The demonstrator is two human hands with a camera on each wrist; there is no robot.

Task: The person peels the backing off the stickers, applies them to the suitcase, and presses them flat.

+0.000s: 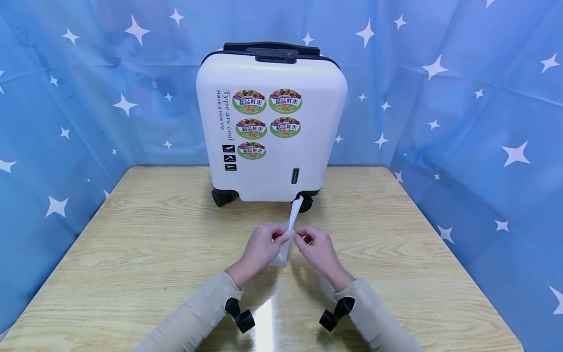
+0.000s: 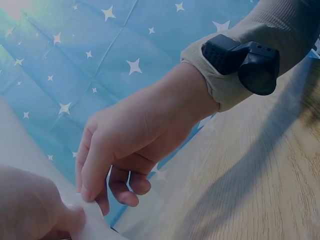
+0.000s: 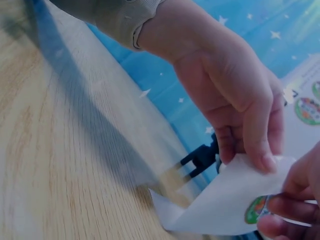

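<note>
Both hands hold a white sticker sheet point(image 1: 296, 212) above the table, just in front of a white suitcase point(image 1: 271, 73). My left hand point(image 1: 263, 243) pinches the sheet between thumb and fingers from the left. From the right, the thumb and fingers of my right hand point(image 1: 320, 250) pinch it close beside the left fingertips. In the right wrist view, a fruit sticker point(image 3: 256, 210) with a green rim shows on the curled sheet at the right fingers, which partly cover it. Whether its edge is lifted I cannot tell. Several oval fruit stickers point(image 1: 249, 101) are on the suitcase front.
The suitcase stands upright on black wheels point(image 1: 222, 197) at the back of the wooden table point(image 1: 145, 234). Blue curtains point(image 1: 457, 112) with white stars enclose the back and sides. Black wrist devices point(image 1: 241, 315) are strapped over both sleeves.
</note>
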